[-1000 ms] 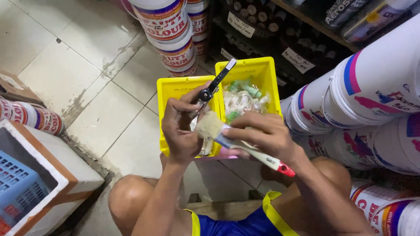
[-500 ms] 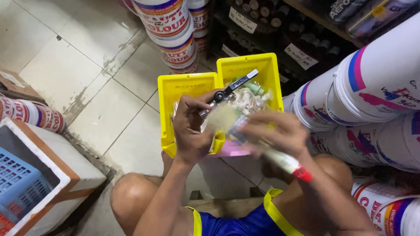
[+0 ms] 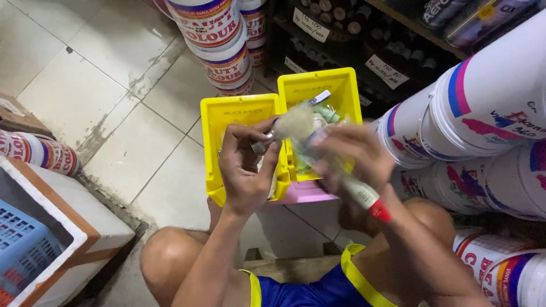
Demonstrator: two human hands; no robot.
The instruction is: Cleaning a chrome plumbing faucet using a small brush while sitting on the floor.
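Above the yellow bins (image 3: 239,116), left hand (image 3: 245,165) clamps a small brush (image 3: 293,122) steady while right hand (image 3: 347,153), blurred, grips a red-tipped white-handled tool (image 3: 364,196) beside it.

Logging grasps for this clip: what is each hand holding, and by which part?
Left hand pinches a brush by its metal ferrule. Right hand grips a red-tipped handle near its middle; blur hides the rest.

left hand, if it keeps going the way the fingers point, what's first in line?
Likely the pale brush head that the left hand holds by its metal part over the yellow bins; past it, the right bin's contents. Depth is unclear and the frame is blurred.
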